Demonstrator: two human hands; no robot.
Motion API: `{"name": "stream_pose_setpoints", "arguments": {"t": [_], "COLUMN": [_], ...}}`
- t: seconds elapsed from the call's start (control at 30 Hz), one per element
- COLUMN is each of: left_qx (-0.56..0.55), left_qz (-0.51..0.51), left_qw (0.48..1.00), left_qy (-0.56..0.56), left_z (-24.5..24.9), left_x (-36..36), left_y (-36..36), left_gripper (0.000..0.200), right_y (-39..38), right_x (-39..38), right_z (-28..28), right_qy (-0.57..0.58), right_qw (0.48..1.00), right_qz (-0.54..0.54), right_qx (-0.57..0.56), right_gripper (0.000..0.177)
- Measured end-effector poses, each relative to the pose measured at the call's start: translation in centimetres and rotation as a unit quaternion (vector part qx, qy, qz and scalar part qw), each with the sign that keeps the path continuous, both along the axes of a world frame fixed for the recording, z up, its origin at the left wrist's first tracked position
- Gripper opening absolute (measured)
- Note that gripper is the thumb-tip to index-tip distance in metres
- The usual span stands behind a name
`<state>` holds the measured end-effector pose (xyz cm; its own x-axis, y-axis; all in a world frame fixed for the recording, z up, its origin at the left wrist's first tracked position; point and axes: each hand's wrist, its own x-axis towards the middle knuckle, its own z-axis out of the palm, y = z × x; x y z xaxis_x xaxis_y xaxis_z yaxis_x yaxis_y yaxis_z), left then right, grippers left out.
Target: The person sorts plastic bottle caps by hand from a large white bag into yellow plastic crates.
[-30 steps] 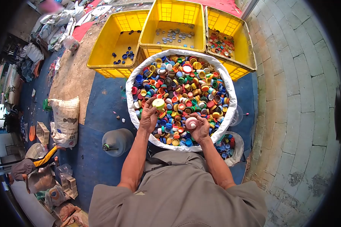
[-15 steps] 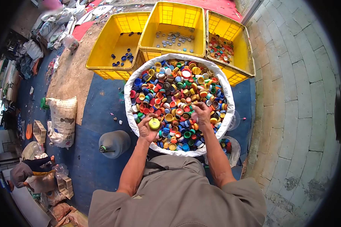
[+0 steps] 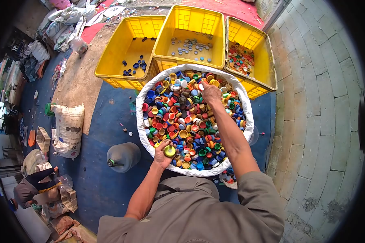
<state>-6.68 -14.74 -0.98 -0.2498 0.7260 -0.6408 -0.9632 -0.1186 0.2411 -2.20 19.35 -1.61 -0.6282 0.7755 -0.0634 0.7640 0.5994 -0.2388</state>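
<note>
My left hand (image 3: 163, 155) is closed around a yellow-green bottle cap (image 3: 169, 151) at the near left rim of a round white sack (image 3: 141, 128). Mixed bottle caps (image 3: 183, 134) in many colours fill this sack nearly to the brim. Over its far side, my right hand (image 3: 212, 94) reaches down with fingers drawn together. Its fingertips are at a white cap with a red edge (image 3: 201, 86), pinching it among the other caps; the hand partly covers them.
Beyond the sack stand three yellow crates: the left crate (image 3: 105, 65) holds dark blue caps, the middle crate (image 3: 161, 46) pale caps, the right crate (image 3: 267, 67) red and orange ones. A large clear bottle (image 3: 125, 157) lies left; a block wall (image 3: 316, 101) rises right. A person (image 3: 26, 190) is at far left.
My right hand has moved from the middle right of the sack to its far side, the arm stretching out. My left hand keeps the yellow-green cap. The view has shifted slightly.
</note>
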Motion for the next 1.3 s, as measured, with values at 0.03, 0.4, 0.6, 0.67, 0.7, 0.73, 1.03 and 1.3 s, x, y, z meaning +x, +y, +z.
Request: {"name": "stream_pose_setpoints", "arguments": {"t": [0.03,0.4,0.6,0.67,0.7,0.73,1.03,1.3], "left_qx": [-0.003,-0.023,-0.097,-0.094,-0.095,-0.099,-0.165,-0.134], "left_qz": [0.002,0.008,-0.012,-0.004,0.003,0.005,-0.168,-0.297], "left_qw": [1.000,0.998,0.989,0.989,0.987,0.984,0.902,0.615], "left_qy": [0.008,0.058,0.108,0.118,0.129,0.146,0.361,0.718], "left_z": [0.0,-1.5,-1.9,-2.1,-1.8,-2.2,-1.5,-2.2], "left_x": [-0.1,-0.9,-1.1,-1.4,-1.5,-1.6,-0.4,3.8], "left_y": [-0.3,-2.6,-1.8,-1.6,-1.3,-1.1,0.6,4.8], "left_gripper": [0.003,0.010,0.015,0.015,0.015,0.015,0.018,0.025], "right_y": [0.2,-0.2,-1.4,-1.7,-2.6,-2.9,-5.8,-11.3], "right_x": [-0.4,-0.4,1.6,2.6,3.0,3.7,9.5,16.0], "right_z": [-0.3,-1.1,-0.6,-0.5,1.0,0.9,3.2,3.4], "right_qy": [-0.029,-0.039,-0.001,-0.011,-0.014,0.005,0.320,0.622], "right_qw": [1.000,0.998,1.000,0.999,0.998,0.997,0.849,0.504], "right_qz": [-0.002,0.017,0.011,-0.007,-0.013,-0.002,-0.090,-0.205], "right_qx": [-0.009,0.043,-0.002,-0.039,-0.064,-0.082,-0.412,-0.563], "right_gripper": [0.029,0.027,0.038,0.040,0.040,0.040,0.048,0.051]}}
